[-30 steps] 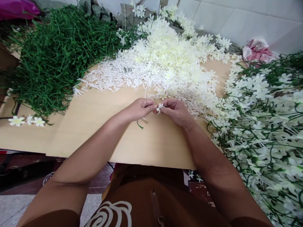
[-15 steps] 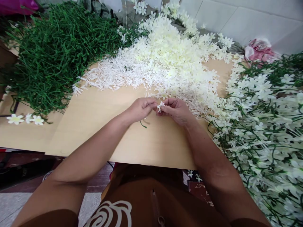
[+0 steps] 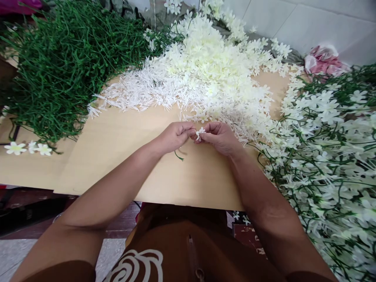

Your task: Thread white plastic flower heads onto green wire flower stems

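Note:
My left hand (image 3: 176, 136) is closed in a pinch on a green stem (image 3: 179, 156), whose end hangs below the palm. Close beside it, my right hand (image 3: 221, 137) pinches a small white flower (image 3: 200, 133) between thumb and forefinger. The fingertips of both hands nearly meet over the board (image 3: 188, 180). Just beyond them lie a bundle of thin white stamens (image 3: 143, 88) and a large heap of cream-white petals (image 3: 211, 55). Where the stem meets the flower is hidden by the fingers.
Green stems (image 3: 70, 58) are heaped at the left, above a few loose flowers (image 3: 15, 148). Assembled white flowers on green stems (image 3: 329, 156) fill the right side. A pink and white plastic bag (image 3: 323, 60) lies by the tiled wall (image 3: 317, 27).
The hands stay almost in place, still pinching. The small white flower has turned slightly between the fingers, and the view has shifted a little.

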Demonstrator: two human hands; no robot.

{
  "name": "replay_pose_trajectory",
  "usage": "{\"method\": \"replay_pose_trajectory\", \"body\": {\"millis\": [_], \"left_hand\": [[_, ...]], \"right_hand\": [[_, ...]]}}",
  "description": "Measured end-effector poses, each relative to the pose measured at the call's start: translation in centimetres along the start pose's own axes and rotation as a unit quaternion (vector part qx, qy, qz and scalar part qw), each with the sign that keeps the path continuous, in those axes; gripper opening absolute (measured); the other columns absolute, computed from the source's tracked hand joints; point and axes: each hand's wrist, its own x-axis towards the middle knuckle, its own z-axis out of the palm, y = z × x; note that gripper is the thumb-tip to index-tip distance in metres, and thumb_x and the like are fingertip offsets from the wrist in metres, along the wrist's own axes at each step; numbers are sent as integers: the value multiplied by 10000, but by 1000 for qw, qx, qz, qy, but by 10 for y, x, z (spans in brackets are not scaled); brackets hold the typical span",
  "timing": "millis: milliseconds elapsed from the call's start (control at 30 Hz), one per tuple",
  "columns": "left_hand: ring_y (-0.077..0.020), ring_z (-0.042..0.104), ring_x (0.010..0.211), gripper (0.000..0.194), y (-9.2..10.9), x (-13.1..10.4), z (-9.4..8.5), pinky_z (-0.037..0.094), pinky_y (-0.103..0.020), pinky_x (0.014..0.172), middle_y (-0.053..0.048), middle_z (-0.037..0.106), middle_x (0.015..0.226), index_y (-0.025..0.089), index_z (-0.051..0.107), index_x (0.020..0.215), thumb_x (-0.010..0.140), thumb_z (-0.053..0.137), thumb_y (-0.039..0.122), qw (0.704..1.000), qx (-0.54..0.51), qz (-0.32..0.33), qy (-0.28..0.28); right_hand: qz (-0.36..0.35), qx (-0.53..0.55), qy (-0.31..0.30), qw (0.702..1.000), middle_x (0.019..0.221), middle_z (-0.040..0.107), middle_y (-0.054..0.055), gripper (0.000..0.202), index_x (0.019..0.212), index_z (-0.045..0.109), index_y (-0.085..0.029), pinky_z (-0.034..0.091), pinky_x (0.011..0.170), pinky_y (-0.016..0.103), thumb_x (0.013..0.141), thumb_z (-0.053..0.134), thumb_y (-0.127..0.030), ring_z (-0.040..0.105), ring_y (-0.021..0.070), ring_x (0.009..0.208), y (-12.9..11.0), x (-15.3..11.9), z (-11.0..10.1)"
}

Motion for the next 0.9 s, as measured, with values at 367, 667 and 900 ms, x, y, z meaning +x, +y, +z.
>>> {"method": "replay_pose_trajectory", "body": {"millis": [367,667,900], "left_hand": [[-120,586,702,222,8,-2,-3,462,-259,751,-17,642,702,145,628,682,845,531,261,998,17,-57,-9],[-114,530,686,247,9,-2,-5,418,-240,679,-13,611,701,141,645,716,855,468,243,995,73,-44,-52],[-90,451,597,246,8,-3,-5,366,-213,588,18,502,601,144,625,691,841,452,231,992,95,-50,-60]], "right_hand": [[-48,-35,-8,998,592,676,-15,260,596,647,-185,550,701,279,591,828,-373,635,112,601,3,0,2],[-27,-64,-15,997,573,679,-10,264,588,644,-176,486,625,245,584,835,-357,616,104,571,-1,-2,2],[-9,-100,-2,995,552,666,-2,227,556,621,-168,444,573,236,586,801,-303,596,104,547,-3,-3,5]]}}
